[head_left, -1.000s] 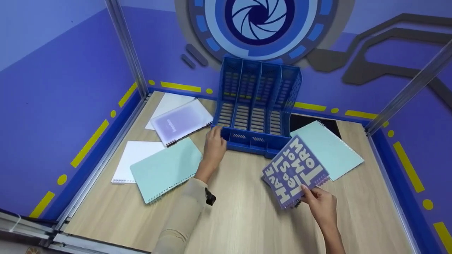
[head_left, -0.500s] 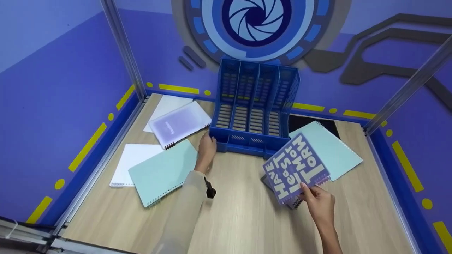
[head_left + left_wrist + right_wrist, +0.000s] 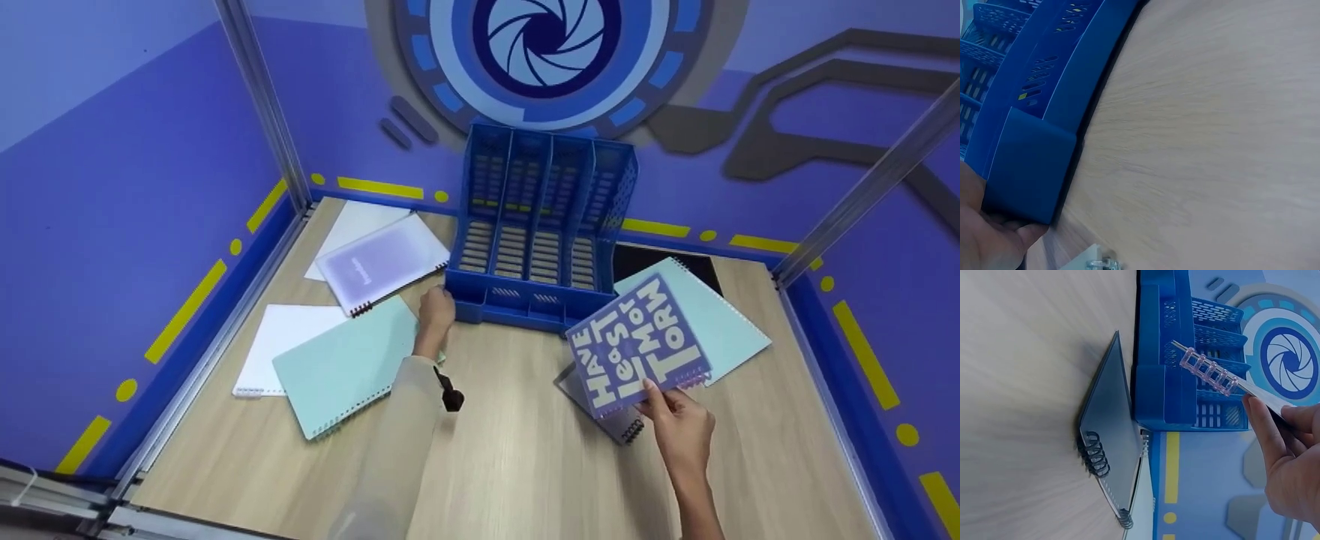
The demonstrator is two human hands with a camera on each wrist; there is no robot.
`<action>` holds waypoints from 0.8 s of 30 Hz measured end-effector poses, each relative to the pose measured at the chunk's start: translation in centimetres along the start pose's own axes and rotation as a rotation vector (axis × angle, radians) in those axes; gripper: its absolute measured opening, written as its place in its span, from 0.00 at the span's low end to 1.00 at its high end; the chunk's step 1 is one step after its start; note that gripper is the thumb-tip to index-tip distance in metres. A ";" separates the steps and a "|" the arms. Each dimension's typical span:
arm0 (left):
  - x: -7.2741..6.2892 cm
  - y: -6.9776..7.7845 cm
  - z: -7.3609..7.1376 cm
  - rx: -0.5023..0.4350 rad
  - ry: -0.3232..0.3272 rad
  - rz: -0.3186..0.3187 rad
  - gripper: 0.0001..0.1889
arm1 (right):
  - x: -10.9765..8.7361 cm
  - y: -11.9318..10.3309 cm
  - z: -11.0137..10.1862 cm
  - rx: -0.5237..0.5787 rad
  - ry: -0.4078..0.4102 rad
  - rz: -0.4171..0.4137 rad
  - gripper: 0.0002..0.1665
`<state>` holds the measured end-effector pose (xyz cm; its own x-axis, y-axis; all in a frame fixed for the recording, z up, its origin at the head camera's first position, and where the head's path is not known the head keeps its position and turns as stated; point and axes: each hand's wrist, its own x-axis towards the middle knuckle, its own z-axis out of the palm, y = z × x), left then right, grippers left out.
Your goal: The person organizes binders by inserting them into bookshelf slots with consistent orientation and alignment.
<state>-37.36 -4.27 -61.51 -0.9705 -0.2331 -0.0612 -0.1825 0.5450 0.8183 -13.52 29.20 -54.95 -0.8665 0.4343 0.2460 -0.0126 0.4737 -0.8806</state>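
A blue file rack [image 3: 525,281] with upright dividers stands against the back wall. My left hand [image 3: 437,306] grips its left front corner; in the left wrist view the fingers [image 3: 1032,232] touch the corner's lower edge, and the side beyond is hidden. My right hand [image 3: 682,424] pinches a purple notebook [image 3: 639,346] with large white lettering by its spiral edge, thumb on the cover. That notebook is raised and tilted. Below it a dark grey spiral notebook [image 3: 1109,416] lies on the table, with a mint notebook [image 3: 724,334] behind to the right.
On the left, a mint notebook [image 3: 349,367] overlaps a white one [image 3: 266,349]. Farther back, a lilac notebook [image 3: 375,262] overlaps a white notebook or sheet [image 3: 337,225]. A black flat item [image 3: 697,270] lies right of the rack. Metal posts and purple walls enclose the wooden table [image 3: 510,450].
My left hand has moved from the rack's front edge leftward and down to its outer corner. The purple notebook has risen slightly to the right, uncovering more of the grey notebook.
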 end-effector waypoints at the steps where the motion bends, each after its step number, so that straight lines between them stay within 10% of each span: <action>1: 0.1 -0.1 0.0 0.009 -0.001 0.004 0.18 | 0.0 0.0 0.1 0.008 0.007 0.008 0.16; 15: 0.5 -0.1 -0.9 -0.152 -0.019 0.016 0.17 | 2.3 -0.1 3.3 0.110 0.101 -0.001 0.19; 24: 0.9 0.1 -1.4 -0.074 -0.093 0.014 0.15 | 4.3 -0.7 5.2 0.117 0.155 -0.023 0.18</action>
<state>-38.05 -5.55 -60.69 -0.9838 -0.1489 -0.0995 -0.1605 0.4858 0.8592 -19.78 26.77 -55.42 -0.7784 0.5412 0.3182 -0.0975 0.3964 -0.9129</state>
